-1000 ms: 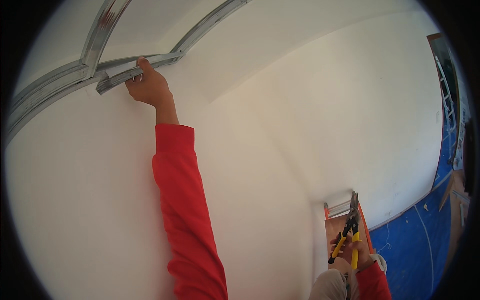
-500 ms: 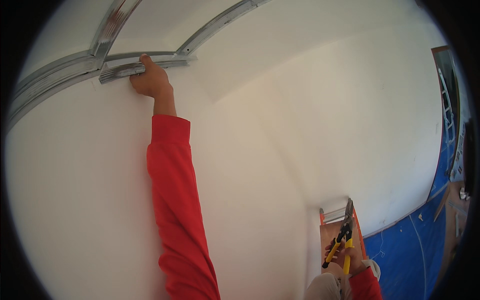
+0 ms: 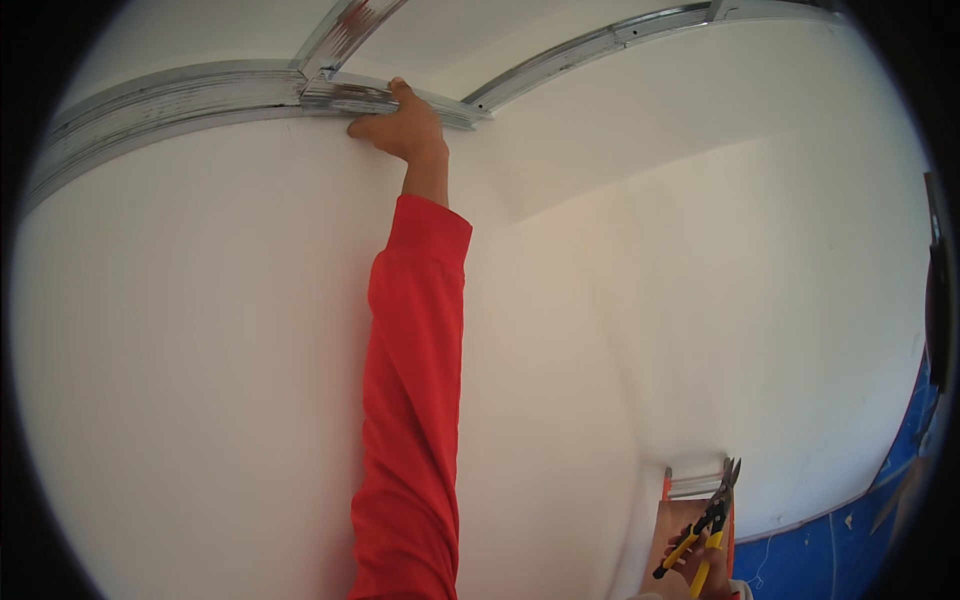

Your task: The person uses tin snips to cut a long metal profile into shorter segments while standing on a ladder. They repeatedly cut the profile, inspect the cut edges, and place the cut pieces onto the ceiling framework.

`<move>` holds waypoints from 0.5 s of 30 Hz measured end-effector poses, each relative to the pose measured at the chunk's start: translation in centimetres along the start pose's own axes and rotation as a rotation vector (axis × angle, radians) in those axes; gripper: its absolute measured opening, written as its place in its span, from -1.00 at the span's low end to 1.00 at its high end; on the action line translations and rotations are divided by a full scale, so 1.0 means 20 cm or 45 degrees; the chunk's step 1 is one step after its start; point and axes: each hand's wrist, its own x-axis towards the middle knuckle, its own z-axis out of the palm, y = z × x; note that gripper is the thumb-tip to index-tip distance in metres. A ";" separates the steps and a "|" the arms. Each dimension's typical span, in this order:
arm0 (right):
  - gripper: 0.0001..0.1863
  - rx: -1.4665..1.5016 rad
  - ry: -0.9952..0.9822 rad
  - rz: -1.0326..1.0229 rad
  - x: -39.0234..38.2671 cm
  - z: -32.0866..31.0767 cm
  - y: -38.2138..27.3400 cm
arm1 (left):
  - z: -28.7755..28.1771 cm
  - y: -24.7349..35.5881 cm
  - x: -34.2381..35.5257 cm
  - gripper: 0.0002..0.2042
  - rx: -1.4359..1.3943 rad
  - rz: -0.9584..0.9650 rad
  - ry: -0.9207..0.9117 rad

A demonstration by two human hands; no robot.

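Note:
High on the wall, my left hand point(image 3: 408, 130) is closed on a short ribbed metal channel piece point(image 3: 340, 98). The piece lies along the gap between a long metal track point(image 3: 190, 95) on the left and another metal track point(image 3: 590, 46) running to the right. Above its left end, a metal crosspiece point(image 3: 350, 35) meets the long track. My fingers partly cover the short piece, so its seating behind them is hidden. Low on the right, my right hand point(image 3: 714, 568) grips yellow-and-black tin snips point(image 3: 716, 515), blades pointing up and handles spread apart.
Below the snips stands a ladder point(image 3: 693, 489) with orange rails, a brown board point(image 3: 671, 522) against it. A pale wall point(image 3: 240, 350) fills most of the view. Blue sheeting point(image 3: 815, 548) covers the floor at lower right.
My left hand has pushed the short channel piece up from a tilted position below the track into line with it. The view has shifted left, and the snips sit lower in it.

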 end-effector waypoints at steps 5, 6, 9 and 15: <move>-0.27 -0.020 -0.008 0.014 0.02 -0.01 0.01 | 0.00 0.04 -0.02 -0.41 -0.017 0.011 0.015; -0.27 -0.023 -0.011 0.017 0.02 -0.01 0.01 | 0.00 0.04 -0.03 -0.41 -0.025 0.024 0.015; -0.26 -0.042 -0.019 0.024 0.03 -0.01 0.00 | 0.00 0.04 -0.04 -0.43 0.020 0.031 0.018; -0.26 -0.069 -0.023 0.022 0.01 -0.04 0.01 | -0.10 -0.02 -0.17 -0.42 -0.198 0.226 -0.019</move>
